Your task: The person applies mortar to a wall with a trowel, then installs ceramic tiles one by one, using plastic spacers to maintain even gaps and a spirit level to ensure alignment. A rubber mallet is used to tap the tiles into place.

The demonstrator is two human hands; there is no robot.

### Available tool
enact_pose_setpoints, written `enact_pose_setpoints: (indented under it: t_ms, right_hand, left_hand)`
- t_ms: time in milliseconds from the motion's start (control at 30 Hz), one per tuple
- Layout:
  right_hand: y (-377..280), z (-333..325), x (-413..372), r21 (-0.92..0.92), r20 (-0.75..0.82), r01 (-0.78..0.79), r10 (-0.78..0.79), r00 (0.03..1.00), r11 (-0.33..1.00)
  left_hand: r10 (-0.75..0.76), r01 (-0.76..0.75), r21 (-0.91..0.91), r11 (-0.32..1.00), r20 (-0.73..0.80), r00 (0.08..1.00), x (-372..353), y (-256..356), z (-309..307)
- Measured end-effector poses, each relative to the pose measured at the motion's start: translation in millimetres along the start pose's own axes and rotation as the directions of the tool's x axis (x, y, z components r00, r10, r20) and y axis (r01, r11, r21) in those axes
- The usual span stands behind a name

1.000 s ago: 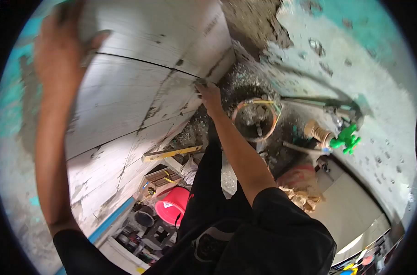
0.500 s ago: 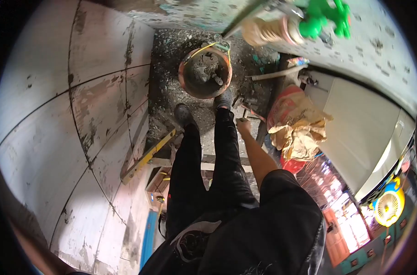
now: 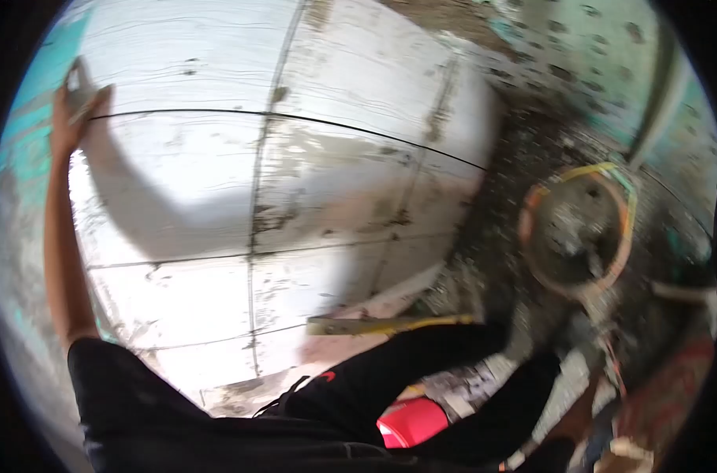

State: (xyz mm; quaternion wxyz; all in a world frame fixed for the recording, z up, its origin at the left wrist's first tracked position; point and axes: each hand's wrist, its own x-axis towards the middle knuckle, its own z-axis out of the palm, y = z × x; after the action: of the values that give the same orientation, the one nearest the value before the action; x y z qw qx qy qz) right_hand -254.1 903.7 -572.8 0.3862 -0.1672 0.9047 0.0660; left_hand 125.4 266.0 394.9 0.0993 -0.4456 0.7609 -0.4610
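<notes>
My left hand (image 3: 78,110) is raised at the upper left, against the edge of the white tiled wall (image 3: 185,189). Its fingers and thumb curve around something small and greyish that I cannot make out. The arm's shadow falls across the tiles, which carry dark joints and smears of mortar. At the lower right, a blurred patch of skin beside my leg appears to be my right hand (image 3: 583,414); its fingers cannot be read. An orange-rimmed bucket (image 3: 530,256) with wet grey mix and a trowel-like dark shape inside stands on the floor near my feet.
A yellow spirit level (image 3: 390,323) lies along the tile foot beside my leg. A red object (image 3: 414,422) shows between my legs. Rough grey floor (image 3: 485,260) surrounds the bucket, and a pipe (image 3: 662,102) leans at the upper right. A reddish sack (image 3: 670,386) sits lower right.
The view has swung left toward the tiled wall, so the bucket now appears farther right. My left hand has come into view at the wall's edge. My right hand now shows low and blurred.
</notes>
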Motion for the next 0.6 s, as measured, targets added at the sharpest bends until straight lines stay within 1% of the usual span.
enact_pose_setpoints:
  t_ms: [100,133,233,333,433,500,533,567,600]
  right_hand:
    - [-0.7,12.6,3.4,-0.045,-0.012,-0.047,0.046,0.999,0.998]
    - [6.9,12.7,-0.1,-0.052,-0.023,-0.064,0.063,0.998,0.997]
    - [35.7,5.6,-2.1,-0.078,-0.058,-0.121,0.116,0.992,0.99]
    - [55.2,-10.8,-16.2,-0.09,-0.094,-0.184,0.175,0.98,0.979]
    - [62.7,-38.1,-34.8,-0.082,-0.117,-0.265,0.255,0.96,0.961]
    - [57.9,-52.3,-45.9,-0.078,-0.109,-0.332,0.323,0.94,0.94]
    - [56.5,-54.2,-49.1,-0.072,-0.097,-0.341,0.334,0.938,0.937]
    - [80.4,-25.1,-25.8,0.015,-0.032,-0.307,0.307,0.951,0.952]
    - [88.6,0.9,-4.7,0.021,-0.119,-0.147,0.148,0.982,0.989]
  left_hand:
    - [0.062,-0.056,0.083,0.995,-0.066,0.996,3.9,6.7,1.9]
    - [0.035,-0.029,0.122,0.992,-0.046,0.998,3.1,9.2,0.4]
    - [0.064,-0.059,0.1,0.993,-0.049,0.997,4.4,13.9,-1.0]
    - [0.02,-0.017,0.091,0.996,-0.035,0.999,3.6,21.9,-4.1]
    - [0.062,-0.06,0.057,0.997,-0.035,0.997,5.0,13.3,-3.1]
    - [0.01,-0.009,0.075,0.997,-0.018,1.0,-1.4,31.1,-7.9]
    - [-0.017,0.019,0.085,0.996,-0.018,1.0,-2.5,37.9,-9.9]
    - [-0.009,0.012,0.075,0.997,-0.03,0.999,-2.2,36.3,-8.2]
    - [-0.003,0.006,0.072,0.997,-0.042,0.999,-2.4,33.0,-6.5]
